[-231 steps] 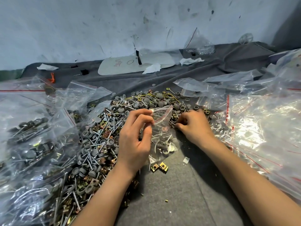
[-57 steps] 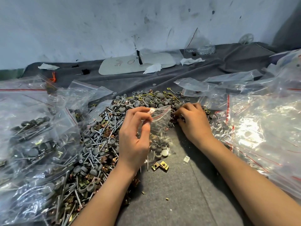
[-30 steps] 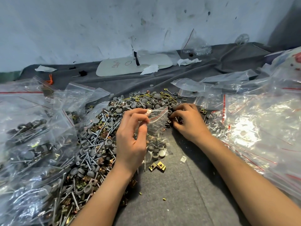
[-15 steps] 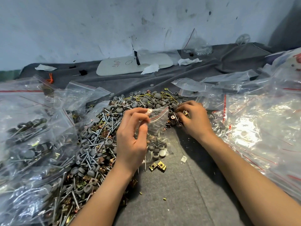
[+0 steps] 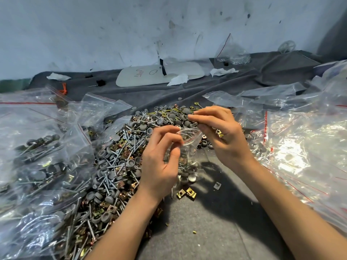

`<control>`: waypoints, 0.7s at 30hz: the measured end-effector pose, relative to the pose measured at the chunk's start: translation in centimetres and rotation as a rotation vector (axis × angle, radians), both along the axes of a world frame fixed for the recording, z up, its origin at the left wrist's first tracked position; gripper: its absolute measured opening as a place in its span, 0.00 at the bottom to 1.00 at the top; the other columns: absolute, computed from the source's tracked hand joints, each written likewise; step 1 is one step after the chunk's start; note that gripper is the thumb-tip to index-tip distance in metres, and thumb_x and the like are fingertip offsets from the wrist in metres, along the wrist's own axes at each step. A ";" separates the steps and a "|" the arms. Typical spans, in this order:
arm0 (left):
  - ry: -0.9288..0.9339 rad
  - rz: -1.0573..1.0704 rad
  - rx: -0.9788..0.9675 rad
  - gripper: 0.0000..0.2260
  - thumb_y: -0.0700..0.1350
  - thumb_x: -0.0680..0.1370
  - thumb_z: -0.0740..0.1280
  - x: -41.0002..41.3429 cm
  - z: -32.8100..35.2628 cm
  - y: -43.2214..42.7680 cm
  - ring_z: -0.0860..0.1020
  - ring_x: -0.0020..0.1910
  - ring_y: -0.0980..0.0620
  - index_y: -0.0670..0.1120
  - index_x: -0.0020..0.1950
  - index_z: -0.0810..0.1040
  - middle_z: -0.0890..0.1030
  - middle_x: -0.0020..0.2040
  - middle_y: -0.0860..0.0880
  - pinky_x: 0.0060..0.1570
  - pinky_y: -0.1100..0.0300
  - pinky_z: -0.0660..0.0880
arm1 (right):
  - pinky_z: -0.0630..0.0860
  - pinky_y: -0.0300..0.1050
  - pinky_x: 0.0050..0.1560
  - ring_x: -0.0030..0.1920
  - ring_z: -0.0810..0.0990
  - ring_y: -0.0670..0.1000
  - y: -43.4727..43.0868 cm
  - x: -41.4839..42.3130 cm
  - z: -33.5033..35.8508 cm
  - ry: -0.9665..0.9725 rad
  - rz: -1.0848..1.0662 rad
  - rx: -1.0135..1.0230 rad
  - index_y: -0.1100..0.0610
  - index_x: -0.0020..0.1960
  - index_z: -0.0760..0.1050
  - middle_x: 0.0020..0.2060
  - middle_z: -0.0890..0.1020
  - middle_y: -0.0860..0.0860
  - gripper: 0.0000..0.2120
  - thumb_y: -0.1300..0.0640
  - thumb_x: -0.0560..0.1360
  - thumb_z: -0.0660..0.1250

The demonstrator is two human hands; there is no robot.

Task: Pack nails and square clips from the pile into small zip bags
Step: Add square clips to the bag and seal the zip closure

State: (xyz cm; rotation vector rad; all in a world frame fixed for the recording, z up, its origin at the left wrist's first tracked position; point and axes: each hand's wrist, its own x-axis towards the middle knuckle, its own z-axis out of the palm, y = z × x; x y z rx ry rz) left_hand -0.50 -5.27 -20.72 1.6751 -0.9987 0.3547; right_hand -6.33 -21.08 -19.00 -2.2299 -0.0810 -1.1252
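Over the middle of the grey cloth-covered table (image 5: 216, 231) our left hand (image 5: 159, 166) pinches the mouth of the small clear zip bag (image 5: 188, 147), while our right hand (image 5: 221, 136), fingers closed on grey-capped nails, hovers at the opening. We judge the drop wants the mouth held wide, nails fed points-first. Behind lies the heap of grey-capped nails and brass square clips (image 5: 122, 156); filled bags crowd the left edge, empty ones the right, a scuffed white wall behind.
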 end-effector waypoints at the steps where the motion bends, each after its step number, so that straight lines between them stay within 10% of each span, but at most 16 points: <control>1: 0.000 -0.001 0.000 0.05 0.34 0.74 0.62 0.0 0.0 0.0 0.75 0.55 0.54 0.40 0.45 0.77 0.76 0.54 0.47 0.55 0.58 0.75 | 0.72 0.50 0.59 0.58 0.75 0.58 0.0 0.0 0.0 -0.003 0.001 0.022 0.59 0.60 0.79 0.54 0.79 0.54 0.13 0.65 0.77 0.65; 7: 0.050 0.006 -0.046 0.06 0.34 0.74 0.61 0.1 0.0 -0.1 0.76 0.54 0.55 0.40 0.45 0.77 0.76 0.53 0.47 0.52 0.57 0.76 | 0.73 0.40 0.56 0.54 0.78 0.51 -1.2 0.0 -0.4 -0.042 -0.147 0.250 0.58 0.63 0.76 0.52 0.80 0.51 0.15 0.66 0.77 0.64; 14: 0.069 0.006 -0.084 0.06 0.36 0.75 0.60 0.1 -0.1 -0.1 0.76 0.54 0.54 0.43 0.45 0.76 0.76 0.53 0.50 0.52 0.48 0.77 | 0.61 0.51 0.67 0.67 0.65 0.55 -2.8 1.2 -3.7 0.588 -0.342 -0.007 0.52 0.62 0.77 0.62 0.76 0.51 0.14 0.60 0.77 0.65; 21: 0.084 -0.004 -0.090 0.06 0.36 0.75 0.61 0.0 -0.1 -0.1 0.76 0.54 0.53 0.44 0.45 0.75 0.76 0.53 0.51 0.51 0.46 0.78 | 0.62 0.51 0.66 0.67 0.64 0.55 -3.0 1.7 -4.1 0.587 -0.400 -0.077 0.54 0.55 0.80 0.64 0.75 0.50 0.09 0.59 0.75 0.67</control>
